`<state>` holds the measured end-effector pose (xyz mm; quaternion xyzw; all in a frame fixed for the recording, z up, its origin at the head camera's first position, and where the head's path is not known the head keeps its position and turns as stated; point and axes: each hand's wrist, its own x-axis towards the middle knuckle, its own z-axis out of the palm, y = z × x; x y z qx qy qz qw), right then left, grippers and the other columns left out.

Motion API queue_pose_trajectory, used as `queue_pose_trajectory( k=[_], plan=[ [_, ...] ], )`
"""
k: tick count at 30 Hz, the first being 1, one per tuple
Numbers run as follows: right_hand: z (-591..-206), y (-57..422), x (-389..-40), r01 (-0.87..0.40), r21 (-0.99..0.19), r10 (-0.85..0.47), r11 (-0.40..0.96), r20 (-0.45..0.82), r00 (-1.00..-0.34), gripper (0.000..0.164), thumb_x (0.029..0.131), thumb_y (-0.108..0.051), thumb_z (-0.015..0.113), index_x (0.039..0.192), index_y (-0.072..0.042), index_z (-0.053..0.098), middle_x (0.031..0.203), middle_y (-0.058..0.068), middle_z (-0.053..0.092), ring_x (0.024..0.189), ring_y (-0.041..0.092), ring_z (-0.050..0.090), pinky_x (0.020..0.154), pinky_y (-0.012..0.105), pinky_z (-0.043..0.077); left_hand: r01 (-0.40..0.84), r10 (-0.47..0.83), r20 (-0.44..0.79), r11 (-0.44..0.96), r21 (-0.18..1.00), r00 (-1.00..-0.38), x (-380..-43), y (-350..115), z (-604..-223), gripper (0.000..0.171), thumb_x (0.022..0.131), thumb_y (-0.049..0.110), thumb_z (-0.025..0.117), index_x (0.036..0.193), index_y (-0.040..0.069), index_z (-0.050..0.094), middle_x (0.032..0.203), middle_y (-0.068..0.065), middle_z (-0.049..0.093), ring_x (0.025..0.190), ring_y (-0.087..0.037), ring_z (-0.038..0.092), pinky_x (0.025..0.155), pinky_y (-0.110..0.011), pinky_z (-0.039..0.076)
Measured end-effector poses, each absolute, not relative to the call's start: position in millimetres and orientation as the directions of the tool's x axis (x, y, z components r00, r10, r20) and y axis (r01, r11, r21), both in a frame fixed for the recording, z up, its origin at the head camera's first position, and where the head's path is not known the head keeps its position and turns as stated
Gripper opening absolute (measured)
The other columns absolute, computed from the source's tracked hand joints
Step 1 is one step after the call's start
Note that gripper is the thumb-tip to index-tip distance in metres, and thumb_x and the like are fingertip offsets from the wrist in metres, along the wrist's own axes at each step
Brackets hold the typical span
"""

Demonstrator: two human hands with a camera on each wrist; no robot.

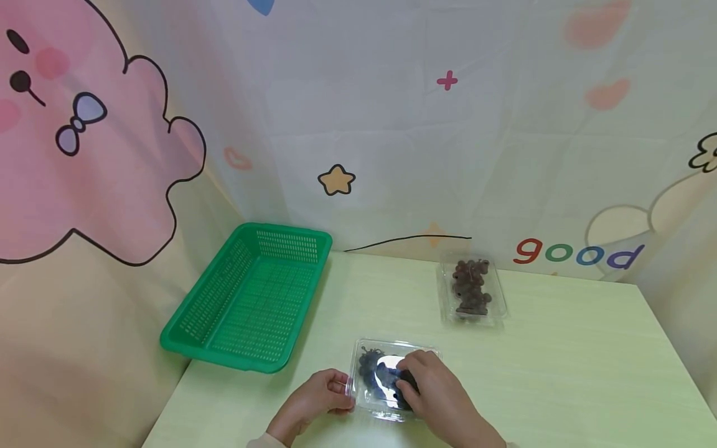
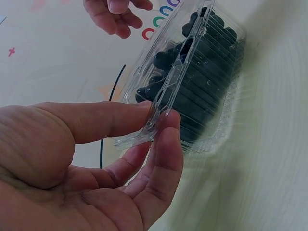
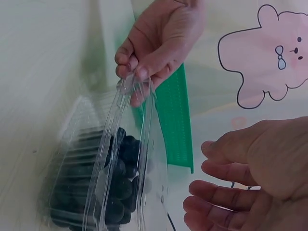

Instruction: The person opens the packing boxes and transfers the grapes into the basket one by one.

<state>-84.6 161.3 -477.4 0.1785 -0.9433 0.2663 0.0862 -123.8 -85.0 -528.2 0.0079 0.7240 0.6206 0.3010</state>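
Observation:
A lidded clear plastic clamshell box of dark grapes sits on the table near the front. My left hand pinches the box's rim at its left end. In the left wrist view, thumb and fingertips meet on the edge where lid and base come together. Over the right part of the lid hovers my right hand, its fingers loosely bent. The right wrist view shows that same right hand apart from the box, with nothing between its fingers.
An unfilled green plastic basket stands on the left of the table. Toward the back, near the printed curtain, lies a second clear box with reddish-dark grapes. The pale table ends at the curtain.

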Motion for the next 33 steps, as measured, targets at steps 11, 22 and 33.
queue_pose_trajectory(
  k=[11,22,33],
  plan=[
    [-478.3,142.7,-91.5,-0.501,-0.364,-0.387,0.785,0.342,-0.856,0.020,0.085,-0.010,0.083,0.100,-0.008,0.071,0.101,0.000,0.065,0.096,0.020,0.061,0.085,0.038,0.054,-0.347,0.394,-0.408,0.219,0.912,-0.823,-124.1,-85.6,-531.2,0.033,0.087,-0.009,0.072,0.116,-0.010,0.057,0.091,-0.011,0.065,0.079,-0.019,0.070,0.077,-0.037,0.061],
    [-485.6,120.8,-91.5,-0.574,-0.226,-0.460,0.787,0.404,-0.791,0.025,0.078,-0.012,0.087,0.094,-0.009,0.067,0.096,0.001,0.063,0.088,0.022,0.058,0.072,0.035,0.051,-0.350,0.388,-0.428,0.256,0.901,-0.817,-124.8,-85.4,-528.3,0.031,0.089,-0.007,0.072,0.116,-0.009,0.057,0.092,-0.010,0.065,0.080,-0.018,0.070,0.076,-0.036,0.061],
    [-485.1,107.7,-90.1,-0.564,-0.169,-0.509,0.809,0.280,-0.814,0.026,0.081,-0.020,0.086,0.098,-0.010,0.069,0.100,0.002,0.062,0.094,0.022,0.056,0.077,0.034,0.051,-0.361,0.370,-0.450,0.287,0.887,-0.813,-126.4,-84.0,-528.4,0.031,0.090,-0.007,0.072,0.117,-0.008,0.058,0.093,-0.010,0.068,0.081,-0.018,0.070,0.077,-0.035,0.061]
  ],
)
